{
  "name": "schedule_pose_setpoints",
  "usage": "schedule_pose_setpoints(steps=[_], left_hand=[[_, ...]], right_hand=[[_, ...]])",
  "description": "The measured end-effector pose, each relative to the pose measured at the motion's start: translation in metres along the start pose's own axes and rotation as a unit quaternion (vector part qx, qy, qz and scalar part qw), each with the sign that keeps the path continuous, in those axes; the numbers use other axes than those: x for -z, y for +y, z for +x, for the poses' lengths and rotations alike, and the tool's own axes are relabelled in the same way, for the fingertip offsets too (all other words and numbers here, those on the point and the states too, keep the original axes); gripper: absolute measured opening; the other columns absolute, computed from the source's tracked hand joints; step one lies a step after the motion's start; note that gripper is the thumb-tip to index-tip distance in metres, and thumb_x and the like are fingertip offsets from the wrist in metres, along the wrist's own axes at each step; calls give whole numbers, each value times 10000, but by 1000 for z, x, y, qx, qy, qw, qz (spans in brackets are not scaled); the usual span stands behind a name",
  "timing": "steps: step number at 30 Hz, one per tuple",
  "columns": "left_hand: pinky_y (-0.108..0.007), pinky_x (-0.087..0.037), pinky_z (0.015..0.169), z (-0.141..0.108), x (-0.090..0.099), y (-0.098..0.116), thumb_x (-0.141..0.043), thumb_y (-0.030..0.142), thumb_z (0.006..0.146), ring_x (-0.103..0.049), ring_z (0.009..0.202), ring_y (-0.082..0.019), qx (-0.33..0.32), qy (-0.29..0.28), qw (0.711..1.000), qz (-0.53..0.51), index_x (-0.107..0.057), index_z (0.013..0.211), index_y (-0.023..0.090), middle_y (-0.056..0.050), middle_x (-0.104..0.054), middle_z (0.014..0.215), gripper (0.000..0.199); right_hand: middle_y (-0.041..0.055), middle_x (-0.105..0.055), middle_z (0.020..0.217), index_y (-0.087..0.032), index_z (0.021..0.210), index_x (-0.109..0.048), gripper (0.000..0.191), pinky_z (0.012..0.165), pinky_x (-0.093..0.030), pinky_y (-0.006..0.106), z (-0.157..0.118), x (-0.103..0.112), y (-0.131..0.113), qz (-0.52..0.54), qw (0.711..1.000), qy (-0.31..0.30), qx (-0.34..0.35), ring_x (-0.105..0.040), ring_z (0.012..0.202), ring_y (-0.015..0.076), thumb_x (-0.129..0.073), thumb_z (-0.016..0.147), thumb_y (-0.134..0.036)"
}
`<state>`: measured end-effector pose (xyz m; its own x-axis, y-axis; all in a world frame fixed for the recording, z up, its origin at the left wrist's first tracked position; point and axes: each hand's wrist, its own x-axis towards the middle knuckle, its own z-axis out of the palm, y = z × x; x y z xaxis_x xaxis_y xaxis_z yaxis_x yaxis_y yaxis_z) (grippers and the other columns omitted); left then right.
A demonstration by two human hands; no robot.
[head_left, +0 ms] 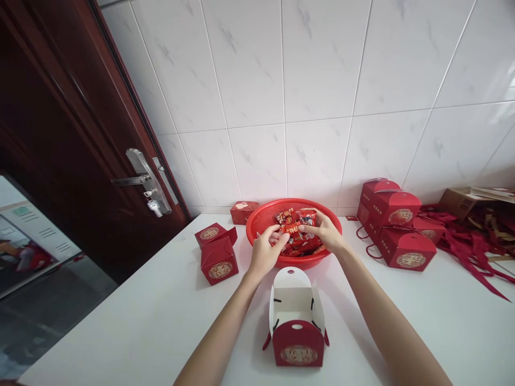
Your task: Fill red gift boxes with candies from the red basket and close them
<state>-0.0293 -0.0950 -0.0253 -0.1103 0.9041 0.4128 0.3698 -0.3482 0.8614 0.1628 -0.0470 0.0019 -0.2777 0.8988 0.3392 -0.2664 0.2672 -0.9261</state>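
A red plastic basket (254,219) holds several shiny red snack packets (301,247). Over it, my left hand (266,251) and my right hand (326,231) come together on one small red packet (290,232) with yellow lettering. The left thumb and fingers close at its left end; the right thumb presses its right end. Another packet lies close by the right fingers, and I cannot tell if they grip it. Between my forearms stands an open-topped red gift box (298,346), white inside, with dark cord ends on its inner walls and red cord at its sides.
Two closed red boxes (219,261) sit left of the basket, and a small red box (244,212) is behind it. Several red boxes (406,249) are stacked at right, beside red ribbons (470,257) and a cardboard box (458,206). A tiled wall (257,161) borders the white table (161,305).
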Motion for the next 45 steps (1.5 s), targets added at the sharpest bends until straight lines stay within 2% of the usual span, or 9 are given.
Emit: schedule_pose_setpoints(steps=[4,9,17,23,27,31,34,39,45], left_hand=[[-365,-569,813,7,1,3,-730,479,802,-705,863,-235,-10,-25,999,-24,-732,1010,172,-88,-759,923,370],[-310,-569,686,12,1,12,-733,465,787,-704,778,-212,7,-74,991,-111,-738,855,179,-53,-756,823,294],[-323,-579,735,14,4,15,-805,510,696,-704,796,-204,56,-79,974,-204,-739,886,176,-49,-759,866,389],[-325,-578,773,9,7,31,-824,449,684,-707,860,-213,50,-61,979,-188,-703,956,172,-60,-748,921,406],[-302,-569,725,5,12,42,-844,449,672,-686,798,-186,28,-83,983,-160,-677,960,166,-46,-722,885,436],[-275,-541,698,2,28,55,-845,449,688,-651,741,-147,18,-152,978,-143,-606,1028,192,-15,-686,869,489],[-264,-515,726,0,52,73,-831,428,718,-640,817,-153,-18,-238,970,-52,-581,956,199,-9,-658,913,414],[-275,-495,795,-8,88,101,-704,452,853,-633,873,-167,-35,-426,896,121,-635,825,185,-10,-681,900,277],[-259,-481,676,-18,84,107,-623,471,890,-671,811,-182,51,-515,826,224,-680,909,200,-16,-720,876,278]], right_hand=[[29,-776,996,-247,998,-722,469,846,-588,402,0,0,0,0,1000,-14,-9,-720,955,262,-896,578,-360],[23,-766,1047,-258,1068,-717,501,879,-572,393,-2,2,-1,7,1000,-14,-12,-712,981,253,-889,601,-319],[16,-765,1027,-265,1086,-706,486,884,-560,393,-4,-2,-6,8,999,-28,-15,-708,973,256,-869,636,-349],[17,-746,1004,-264,1122,-675,518,871,-552,388,-8,-7,-21,-31,999,-19,14,-690,959,247,-871,647,-333],[45,-729,1035,-229,1161,-634,583,846,-557,381,-11,-7,-33,-61,996,-52,27,-682,940,238,-879,647,-353],[70,-702,1111,-212,1186,-615,612,817,-562,357,-17,-6,-47,-116,987,-92,57,-673,967,234,-886,666,-389],[55,-710,1042,-219,1228,-598,606,777,-566,358,-25,-6,-62,-143,976,-153,65,-679,912,227,-856,715,-414],[60,-707,1094,-208,1185,-645,524,800,-544,350,-41,-14,-89,-266,926,-261,61,-668,957,238,-836,729,-380],[22,-697,949,-194,1183,-628,439,728,-487,297,-49,-30,-97,-373,880,-294,18,-648,841,191,-762,770,-254]])
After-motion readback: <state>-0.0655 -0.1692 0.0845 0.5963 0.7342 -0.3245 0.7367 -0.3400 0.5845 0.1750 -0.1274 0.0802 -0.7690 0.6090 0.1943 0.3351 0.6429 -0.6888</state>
